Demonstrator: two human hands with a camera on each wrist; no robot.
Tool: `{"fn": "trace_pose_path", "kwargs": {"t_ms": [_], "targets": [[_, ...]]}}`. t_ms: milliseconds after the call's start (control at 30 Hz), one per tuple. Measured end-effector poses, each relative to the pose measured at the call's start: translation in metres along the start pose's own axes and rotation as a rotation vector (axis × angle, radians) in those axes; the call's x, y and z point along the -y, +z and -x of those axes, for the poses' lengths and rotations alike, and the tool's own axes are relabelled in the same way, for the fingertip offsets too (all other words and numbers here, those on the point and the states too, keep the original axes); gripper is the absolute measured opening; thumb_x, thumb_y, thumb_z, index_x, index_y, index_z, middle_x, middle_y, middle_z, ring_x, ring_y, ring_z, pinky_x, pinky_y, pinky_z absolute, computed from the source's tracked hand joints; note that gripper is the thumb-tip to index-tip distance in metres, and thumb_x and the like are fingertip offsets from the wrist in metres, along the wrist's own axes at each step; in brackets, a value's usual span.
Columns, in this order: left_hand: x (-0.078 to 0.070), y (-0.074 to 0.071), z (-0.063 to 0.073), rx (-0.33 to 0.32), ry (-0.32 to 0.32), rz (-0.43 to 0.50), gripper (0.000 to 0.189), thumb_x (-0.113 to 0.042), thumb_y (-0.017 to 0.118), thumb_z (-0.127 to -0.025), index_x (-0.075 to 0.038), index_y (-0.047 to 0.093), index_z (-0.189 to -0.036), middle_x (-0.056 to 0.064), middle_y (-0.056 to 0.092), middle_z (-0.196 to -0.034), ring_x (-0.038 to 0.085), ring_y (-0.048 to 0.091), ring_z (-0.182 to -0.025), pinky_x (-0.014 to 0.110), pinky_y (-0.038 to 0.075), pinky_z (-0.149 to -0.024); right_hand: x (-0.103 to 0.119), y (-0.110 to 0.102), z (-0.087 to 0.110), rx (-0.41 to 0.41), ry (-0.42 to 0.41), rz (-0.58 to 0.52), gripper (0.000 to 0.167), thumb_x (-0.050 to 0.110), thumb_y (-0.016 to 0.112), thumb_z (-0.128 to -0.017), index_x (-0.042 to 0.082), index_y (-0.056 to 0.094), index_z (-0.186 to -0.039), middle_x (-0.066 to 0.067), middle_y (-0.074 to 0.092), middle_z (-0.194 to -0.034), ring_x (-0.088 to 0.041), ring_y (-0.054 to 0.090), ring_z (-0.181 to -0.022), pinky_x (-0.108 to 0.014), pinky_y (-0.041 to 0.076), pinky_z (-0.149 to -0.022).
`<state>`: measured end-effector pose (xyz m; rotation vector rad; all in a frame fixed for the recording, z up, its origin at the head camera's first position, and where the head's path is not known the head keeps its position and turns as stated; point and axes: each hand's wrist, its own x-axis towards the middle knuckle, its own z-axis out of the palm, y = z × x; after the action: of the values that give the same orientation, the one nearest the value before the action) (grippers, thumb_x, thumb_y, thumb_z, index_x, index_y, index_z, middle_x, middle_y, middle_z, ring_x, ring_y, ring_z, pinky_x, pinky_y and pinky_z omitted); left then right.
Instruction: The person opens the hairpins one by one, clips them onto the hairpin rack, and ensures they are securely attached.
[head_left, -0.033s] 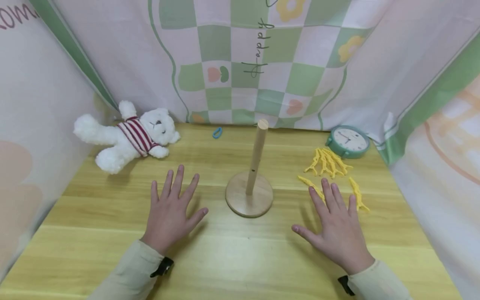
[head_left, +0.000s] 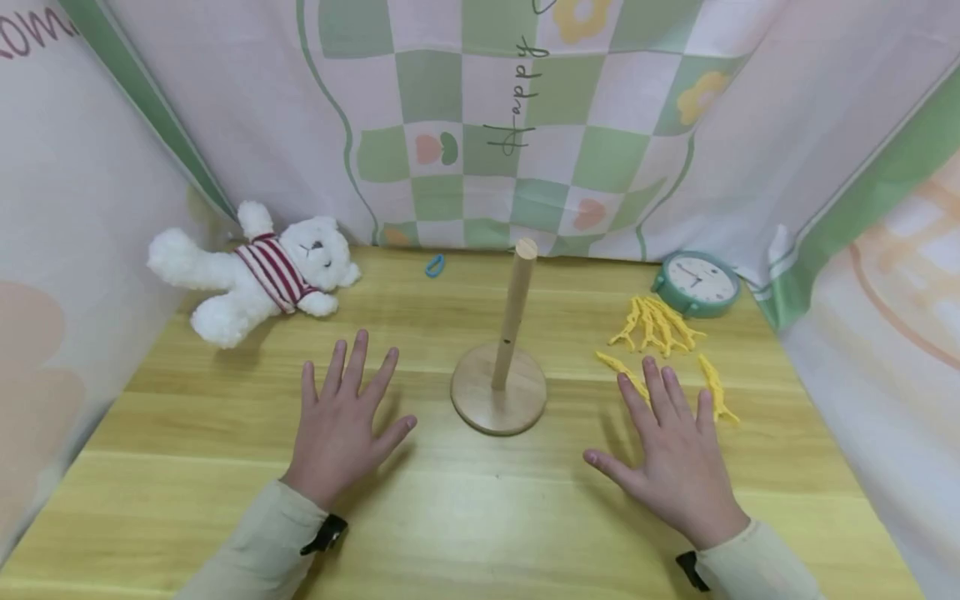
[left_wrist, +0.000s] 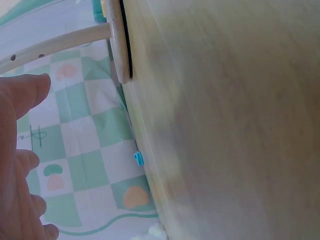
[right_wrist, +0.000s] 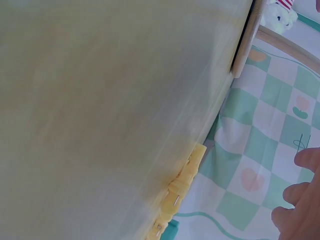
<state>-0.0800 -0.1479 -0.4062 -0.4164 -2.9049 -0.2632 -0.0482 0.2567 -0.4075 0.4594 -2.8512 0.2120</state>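
A wooden stand (head_left: pixel 513 321), a round base with an upright dowel, is in the middle of the table. To its left my left hand (head_left: pixel 337 437) hovers palm down over the wood, fingers spread and holding nothing. On the other side my right hand (head_left: pixel 671 458) hangs with its fingers spread too, just in front of several yellow branch-shaped pieces (head_left: pixel 656 325). Its fingers partly cover one yellow piece (head_left: pixel 617 363) in the head view; another yellow piece (head_left: pixel 714 385) lies to the right of it. In the right wrist view a yellow piece (right_wrist: pixel 179 187) shows near the hand.
A white teddy bear (head_left: pixel 273 271) in a striped top lies at the back left. Toward the back edge is a small blue ring-like clip (head_left: pixel 435 266). A green round clock (head_left: pixel 697 283) lies at the back right. Printed curtains (head_left: pixel 487 108) enclose the wooden table (head_left: pixel 480 533).
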Motion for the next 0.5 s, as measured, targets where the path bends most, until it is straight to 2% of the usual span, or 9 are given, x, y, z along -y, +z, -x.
{"fn": "trace_pose_path", "kwargs": {"t_ms": [300,500], "targets": [[0.0019,0.0001,0.0002,-0.006,-0.006,0.002,0.088,-0.070,0.052,-0.091,-0.029,0.021,-0.162,0.011,-0.004,-0.168,0.038,0.002,-0.153,0.069,-0.002,-0.114,0.0008,0.0007,-0.0009,0.009,0.004,-0.017,0.107,0.069,0.066,-0.083,0.006,0.026,-0.159,-0.011,-0.003,-0.168,-0.036,0.003,-0.153,-0.062,-0.011,-0.116],[0.0018,0.0034,-0.0006,-0.012,-0.008,0.021,0.088,-0.069,0.053,-0.091,-0.027,0.022,-0.162,0.011,-0.003,-0.168,0.039,0.002,-0.153,0.069,-0.001,-0.115,-0.0036,0.0029,-0.0054,-0.050,-0.007,-0.059,0.106,0.065,0.070,-0.082,0.001,0.030,-0.156,-0.022,0.013,-0.165,-0.047,0.021,-0.146,-0.060,0.000,-0.119]]}}
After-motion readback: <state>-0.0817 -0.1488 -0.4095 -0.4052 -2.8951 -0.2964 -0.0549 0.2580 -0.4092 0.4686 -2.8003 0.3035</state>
